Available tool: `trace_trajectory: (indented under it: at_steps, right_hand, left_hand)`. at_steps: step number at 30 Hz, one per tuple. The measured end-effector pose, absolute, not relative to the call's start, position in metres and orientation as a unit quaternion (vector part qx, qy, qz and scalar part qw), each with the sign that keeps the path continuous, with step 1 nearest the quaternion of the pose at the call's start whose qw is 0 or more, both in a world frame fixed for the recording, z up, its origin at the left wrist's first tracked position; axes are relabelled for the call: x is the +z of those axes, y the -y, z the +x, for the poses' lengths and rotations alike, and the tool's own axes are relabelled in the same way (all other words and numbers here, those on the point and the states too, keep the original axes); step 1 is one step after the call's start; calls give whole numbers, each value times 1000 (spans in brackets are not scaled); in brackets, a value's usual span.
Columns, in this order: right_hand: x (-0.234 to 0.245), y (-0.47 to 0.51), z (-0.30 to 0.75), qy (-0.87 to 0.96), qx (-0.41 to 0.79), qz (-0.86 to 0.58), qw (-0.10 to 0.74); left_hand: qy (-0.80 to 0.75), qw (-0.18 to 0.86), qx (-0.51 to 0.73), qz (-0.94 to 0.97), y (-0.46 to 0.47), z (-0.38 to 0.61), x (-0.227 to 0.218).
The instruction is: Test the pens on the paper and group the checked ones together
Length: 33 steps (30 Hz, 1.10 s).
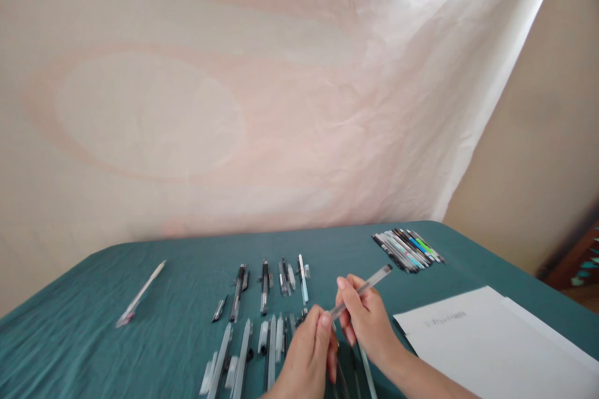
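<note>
Both my hands hold one clear pen barrel (369, 283) above the teal tablecloth (178, 336). My right hand (367, 321) pinches the barrel near its middle, fingers curled round it. My left hand (309, 355) is closed on the lower end, thumb up against it. The barrel slants up to the right. Under and left of my hands lie several pens and pen parts (266, 324) in rough rows, clear, white and black.
A single white pen (140, 294) lies alone at the left. A bundle of several pens (408, 248) lies at the far right of the table. White paper sheets (491, 343) cover the near right corner. A white sheet hangs behind.
</note>
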State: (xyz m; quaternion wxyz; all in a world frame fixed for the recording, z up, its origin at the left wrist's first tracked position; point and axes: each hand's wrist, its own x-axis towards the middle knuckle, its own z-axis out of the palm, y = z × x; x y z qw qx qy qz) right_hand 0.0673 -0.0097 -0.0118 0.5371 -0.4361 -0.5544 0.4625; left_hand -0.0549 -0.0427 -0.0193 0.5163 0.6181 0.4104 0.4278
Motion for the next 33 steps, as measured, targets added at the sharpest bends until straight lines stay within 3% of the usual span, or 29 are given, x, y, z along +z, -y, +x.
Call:
trace_trajectory:
  at_steps: [11,20,25,27,33]
  right_hand:
    - [-13,17,61,520,469,-454,551]
    - [3,3,72,568,505,-404,509]
    - [25,-11,102,545,467,-406,565]
    - [33,-17,119,592,439,-435,517]
    - [44,-14,148,764,368,-458,268]
  left_hand:
    - [-389,557,426,598,45,-49,-31]
    - [-386,571,469,552,38,-54,-7]
    - [-414,558,500,517,27,-66,-3]
    - [-426,537,517,512,23,-69,-2]
    - [-464,481,538,513,16,-73,4]
